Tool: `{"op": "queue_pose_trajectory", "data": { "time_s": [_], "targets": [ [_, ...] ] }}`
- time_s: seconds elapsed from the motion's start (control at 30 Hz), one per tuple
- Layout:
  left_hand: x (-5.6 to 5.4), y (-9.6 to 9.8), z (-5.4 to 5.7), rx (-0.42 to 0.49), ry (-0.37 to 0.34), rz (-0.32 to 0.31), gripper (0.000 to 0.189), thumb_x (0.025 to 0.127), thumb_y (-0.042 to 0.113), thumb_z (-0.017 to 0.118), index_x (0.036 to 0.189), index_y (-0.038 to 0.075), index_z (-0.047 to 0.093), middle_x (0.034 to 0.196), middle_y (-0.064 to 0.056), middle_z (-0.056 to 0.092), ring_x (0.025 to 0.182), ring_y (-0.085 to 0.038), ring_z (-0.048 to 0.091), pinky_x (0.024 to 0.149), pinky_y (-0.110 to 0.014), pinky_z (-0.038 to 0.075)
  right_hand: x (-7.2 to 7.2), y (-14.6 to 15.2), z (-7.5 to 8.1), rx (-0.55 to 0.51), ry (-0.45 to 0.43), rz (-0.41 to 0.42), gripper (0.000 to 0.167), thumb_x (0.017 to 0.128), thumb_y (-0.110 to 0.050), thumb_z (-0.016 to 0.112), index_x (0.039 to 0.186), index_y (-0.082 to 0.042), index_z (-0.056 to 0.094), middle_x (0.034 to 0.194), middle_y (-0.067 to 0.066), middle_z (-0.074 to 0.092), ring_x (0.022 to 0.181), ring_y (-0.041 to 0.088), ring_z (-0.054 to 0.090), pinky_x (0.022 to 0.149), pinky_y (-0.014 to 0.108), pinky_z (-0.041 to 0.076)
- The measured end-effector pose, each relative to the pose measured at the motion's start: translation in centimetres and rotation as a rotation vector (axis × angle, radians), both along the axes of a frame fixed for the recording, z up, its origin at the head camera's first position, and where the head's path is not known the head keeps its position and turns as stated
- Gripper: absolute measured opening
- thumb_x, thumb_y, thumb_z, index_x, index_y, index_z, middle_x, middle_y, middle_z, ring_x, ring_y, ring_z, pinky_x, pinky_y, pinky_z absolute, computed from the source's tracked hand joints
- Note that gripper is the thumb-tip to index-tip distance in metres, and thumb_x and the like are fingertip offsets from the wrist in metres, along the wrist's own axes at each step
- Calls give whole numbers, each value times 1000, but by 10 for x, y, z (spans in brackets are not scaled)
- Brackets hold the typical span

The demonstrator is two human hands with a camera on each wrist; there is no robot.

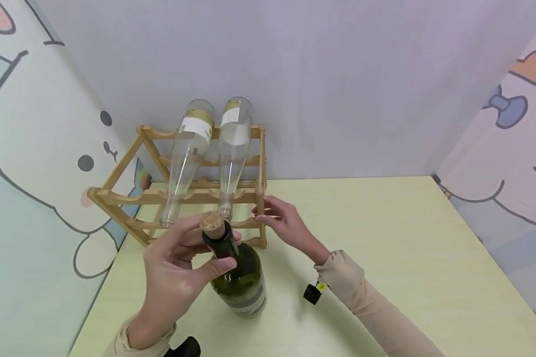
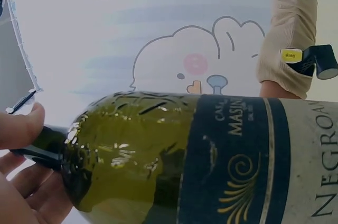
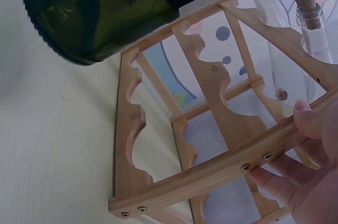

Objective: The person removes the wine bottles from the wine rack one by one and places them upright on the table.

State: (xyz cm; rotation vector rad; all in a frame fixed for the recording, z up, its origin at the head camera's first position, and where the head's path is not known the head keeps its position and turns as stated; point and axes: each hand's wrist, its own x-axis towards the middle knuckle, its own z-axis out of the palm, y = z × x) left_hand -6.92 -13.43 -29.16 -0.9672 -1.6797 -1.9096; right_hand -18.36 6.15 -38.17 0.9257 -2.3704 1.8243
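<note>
Pale-yellow tabletop point(image 1: 384, 238) adjoins cartoon-printed walls point(image 1: 35, 124); left hand point(image 1: 174, 277) curls round corked green bottle point(image 1: 245, 277), right hand point(image 1: 290, 225) grips wooden rack point(image 1: 134, 198).

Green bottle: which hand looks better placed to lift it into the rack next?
Left, probably: the left hand holds the green bottle by its neck, while the right hand grips the frame of the wooden rack and could steady it.

green bottle point(image 2: 132, 155); navy label point(image 2: 224, 155), gold swirl point(image 2: 238, 188); tan cork point(image 1: 212, 224)
</note>
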Motion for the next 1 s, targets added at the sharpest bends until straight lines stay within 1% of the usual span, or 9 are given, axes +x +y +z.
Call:
{"op": "queue_pose_trajectory", "data": {
  "time_s": [0.17,0.33,0.47,0.67,0.8,1.0],
  "targets": [
    [0,8,-9,-5,18,27,48,75,-2,77,116,-11,56,96,-11,71,86,-20,69,71,-26,56,0,0,2,7,7,-7,30,91,1,59,121,0,57,103,14,66,99,31,64,83,35,54],
    [-1,13,-19,-13,24,42,49,75,-1,77,118,-11,55,96,-10,71,87,-19,69,69,-27,57,1,1,1,6,25,-6,32,91,3,59,123,0,56,104,17,65,101,32,63,85,36,53],
    [-1,16,-28,-29,5,64,49,75,-1,77,119,-9,56,97,-9,71,87,-18,69,68,-27,57,1,0,-1,1,21,-3,32,92,2,58,124,0,55,105,18,65,103,32,62,87,36,53],
    [2,22,-39,-75,-64,95,51,69,-11,77,116,-2,60,96,-8,71,86,-18,69,66,-27,57,2,-1,-2,-7,1,-4,33,92,1,57,125,1,55,105,16,65,102,32,63,86,35,53],
    [2,28,-46,-96,-82,112,55,67,-13,77,117,1,60,94,-8,71,86,-17,69,65,-28,57,2,0,-3,-18,-1,1,33,92,2,57,125,1,55,104,16,65,101,33,63,86,37,53],
    [2,32,-52,-143,-103,190,56,65,-11,80,117,3,62,99,-3,70,86,-12,68,64,-28,57,3,-1,-2,-37,-29,10,33,92,2,57,125,0,54,105,16,65,104,33,61,87,38,52]
  ]
}}
